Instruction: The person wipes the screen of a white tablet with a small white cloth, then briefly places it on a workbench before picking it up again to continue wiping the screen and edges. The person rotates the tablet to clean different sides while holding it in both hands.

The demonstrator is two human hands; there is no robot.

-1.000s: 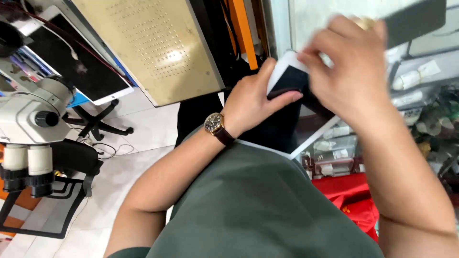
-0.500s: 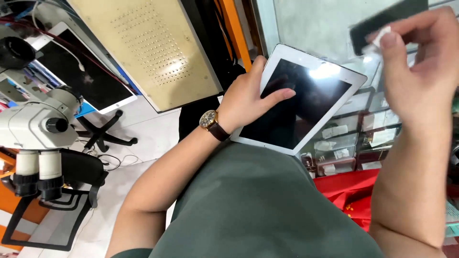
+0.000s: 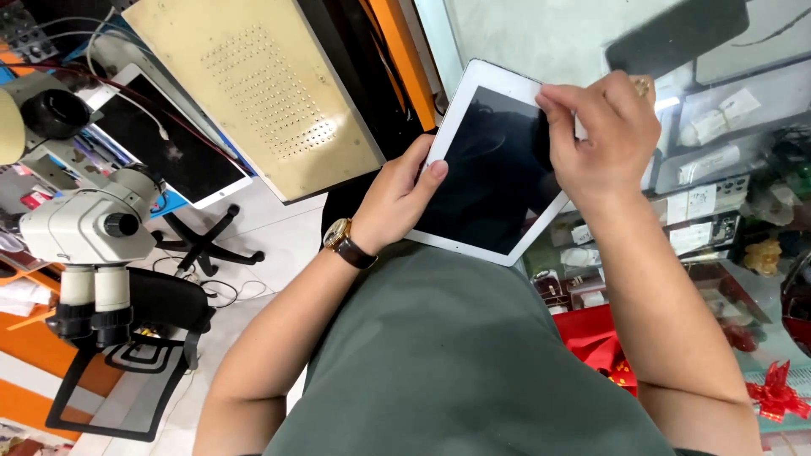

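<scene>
A white tablet (image 3: pixel 494 181) with a dark, switched-off screen is held up in front of my chest. My left hand (image 3: pixel 397 198), with a brown-strapped wristwatch (image 3: pixel 346 243), grips the tablet's left edge, thumb on the white bezel. My right hand (image 3: pixel 604 139), a ring on one finger, is curled over the tablet's upper right edge with its fingertips pressed on the screen. Part of that edge is hidden under the hand.
A beige perforated metal plate (image 3: pixel 262 93) leans at upper left, with a second tablet (image 3: pixel 173 152) on a cable beside it. A white microscope (image 3: pixel 89 245) stands at left. A glass counter (image 3: pixel 718 169) with small goods is at right; a dark flat thing (image 3: pixel 676 34) lies on it.
My right hand let go of the dark flat thing it held up at the upper right and came down onto the tablet's upper right edge. The left hand kept its hold on the tablet.
</scene>
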